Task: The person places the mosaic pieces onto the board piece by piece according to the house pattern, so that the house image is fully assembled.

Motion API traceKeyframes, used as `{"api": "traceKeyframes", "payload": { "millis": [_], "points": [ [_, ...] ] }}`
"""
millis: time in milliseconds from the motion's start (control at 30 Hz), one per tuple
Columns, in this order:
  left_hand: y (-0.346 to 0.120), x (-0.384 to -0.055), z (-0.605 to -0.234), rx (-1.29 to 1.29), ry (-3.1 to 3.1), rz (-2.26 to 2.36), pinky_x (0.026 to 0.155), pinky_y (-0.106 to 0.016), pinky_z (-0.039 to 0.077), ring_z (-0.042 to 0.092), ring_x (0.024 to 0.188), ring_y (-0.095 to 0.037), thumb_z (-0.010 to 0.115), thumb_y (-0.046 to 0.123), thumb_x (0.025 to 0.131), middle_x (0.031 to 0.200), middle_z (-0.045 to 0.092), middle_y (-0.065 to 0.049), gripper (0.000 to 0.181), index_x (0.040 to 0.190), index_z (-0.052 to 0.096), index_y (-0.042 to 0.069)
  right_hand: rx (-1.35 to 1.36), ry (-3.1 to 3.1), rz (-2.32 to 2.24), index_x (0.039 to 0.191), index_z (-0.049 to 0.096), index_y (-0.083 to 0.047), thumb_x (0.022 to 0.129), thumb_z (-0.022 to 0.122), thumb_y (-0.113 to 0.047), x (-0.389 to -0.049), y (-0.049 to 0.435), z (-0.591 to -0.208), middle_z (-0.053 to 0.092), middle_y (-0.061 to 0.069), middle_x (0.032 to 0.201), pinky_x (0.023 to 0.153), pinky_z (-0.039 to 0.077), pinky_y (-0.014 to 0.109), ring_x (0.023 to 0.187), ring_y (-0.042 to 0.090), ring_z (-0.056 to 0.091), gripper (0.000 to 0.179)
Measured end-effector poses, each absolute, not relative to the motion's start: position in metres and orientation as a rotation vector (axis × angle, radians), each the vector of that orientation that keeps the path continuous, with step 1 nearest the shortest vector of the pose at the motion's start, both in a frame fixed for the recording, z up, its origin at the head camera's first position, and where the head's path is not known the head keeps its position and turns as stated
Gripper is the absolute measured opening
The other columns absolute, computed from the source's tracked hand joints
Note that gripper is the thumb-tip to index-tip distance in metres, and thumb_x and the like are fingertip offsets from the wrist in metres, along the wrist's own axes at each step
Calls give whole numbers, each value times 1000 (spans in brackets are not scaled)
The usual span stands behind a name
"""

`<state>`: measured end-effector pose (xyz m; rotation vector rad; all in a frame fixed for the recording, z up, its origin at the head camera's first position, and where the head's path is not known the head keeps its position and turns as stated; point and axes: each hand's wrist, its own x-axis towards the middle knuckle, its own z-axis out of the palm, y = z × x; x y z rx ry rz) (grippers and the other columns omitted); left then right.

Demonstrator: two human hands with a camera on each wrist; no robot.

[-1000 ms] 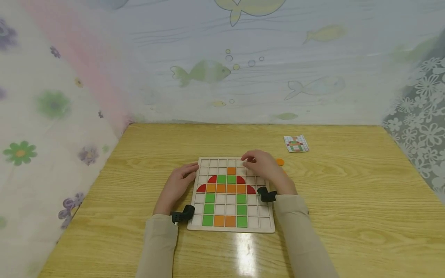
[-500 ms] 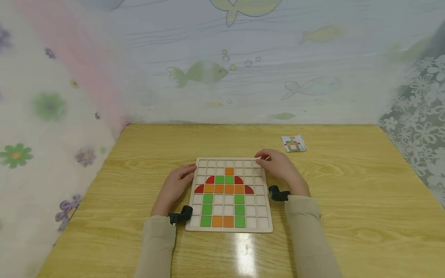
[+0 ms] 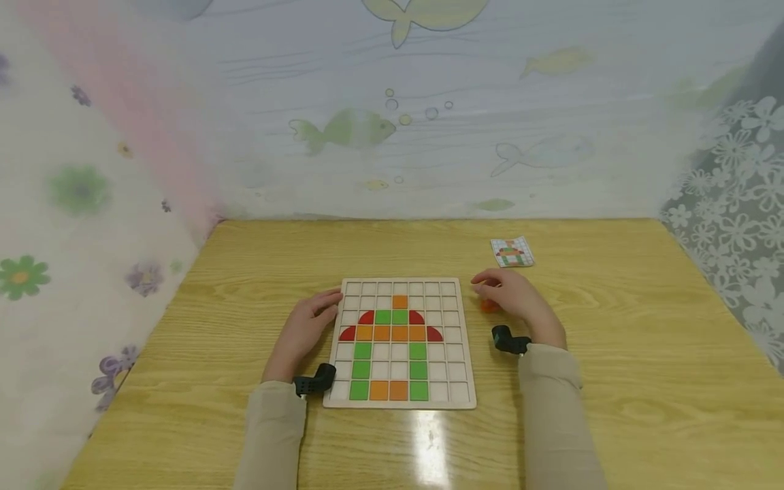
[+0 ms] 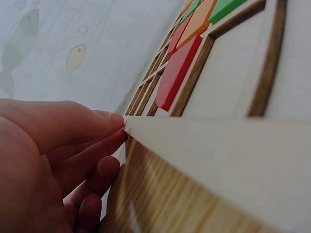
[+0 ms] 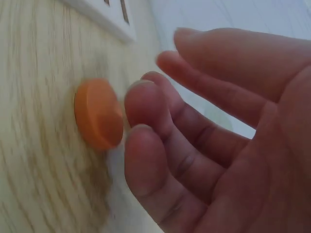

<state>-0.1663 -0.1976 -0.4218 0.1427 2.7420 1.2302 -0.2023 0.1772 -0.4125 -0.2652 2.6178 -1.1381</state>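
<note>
A wooden grid board (image 3: 453, 354) lies on the table, with green, orange and red pieces set in its cells. My left hand (image 3: 306, 333) is at the board's left edge; in the left wrist view its fingertips (image 4: 114, 119) touch that edge. Beside the board's upper right side, my right hand (image 3: 517, 299) hovers with loosely bent fingers. Just under it is an orange rounded piece (image 3: 488, 305), partly hidden in the head view. The right wrist view shows this orange piece (image 5: 98, 115) on the table, close to the fingertips, with nothing between thumb and fingers.
Behind the right hand lies a small printed card (image 3: 512, 252) showing a coloured grid pattern. The wooden table (image 3: 643, 327) meets a wall (image 3: 343, 184) painted with fish at the back. Both wrists wear small black cameras (image 3: 510, 340).
My right hand has moved right, from above the board's upper right part to beside it, over the orange piece. My left hand stays at the left edge. The head view has shifted slightly.
</note>
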Motion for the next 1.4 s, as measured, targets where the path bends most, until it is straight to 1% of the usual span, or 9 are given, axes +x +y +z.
{"api": "traceKeyframes", "payload": {
  "millis": [200,400,533,767,1000,1233,1400],
  "points": [
    [-198,-166,-421,133,2739,1230,102,-47,23,27,128,-25,47,22,94,135,41,1,35,127,53,14,-295,2585,-1109,111,59,-6,86,58,-21,-199,184,-416,53,7,89,70,38,32,78,20,47,29],
    [-196,-166,-420,157,2738,1243,102,-46,23,28,128,-25,47,22,94,135,42,1,34,127,52,14,-334,2557,-1083,106,60,-4,82,63,-15,-193,192,-413,48,6,81,65,35,30,71,18,43,26],
    [-196,-166,-420,148,2732,1244,102,-46,23,27,128,-25,47,22,94,135,41,1,35,127,52,14,-353,2546,-1058,106,59,-4,82,63,-12,-192,193,-410,50,6,82,66,35,31,72,18,43,26],
    [-197,-167,-420,135,2736,1234,102,-46,21,26,129,-25,46,23,94,136,40,2,35,127,52,15,-346,2578,-992,101,59,-4,81,63,-11,-193,191,-406,51,6,84,67,37,32,75,20,44,21],
    [-197,-167,-420,142,2743,1218,102,-47,21,25,129,-26,46,23,94,136,41,2,35,127,52,15,-318,2592,-1001,98,57,-7,81,62,-11,-194,185,-410,57,9,97,76,40,37,85,22,50,18],
    [-197,-166,-421,151,2744,1224,102,-47,21,25,129,-26,47,23,94,136,40,2,35,128,52,15,-324,2628,-1021,101,57,-6,84,60,-14,-196,182,-411,53,7,89,72,37,34,80,21,46,19],
    [-196,-166,-419,146,2742,1225,102,-47,21,25,129,-25,46,24,94,136,40,3,35,128,51,16,-327,2621,-1024,106,58,-6,86,58,-17,-196,182,-408,54,7,93,75,38,35,83,21,47,23]
  ]
}}
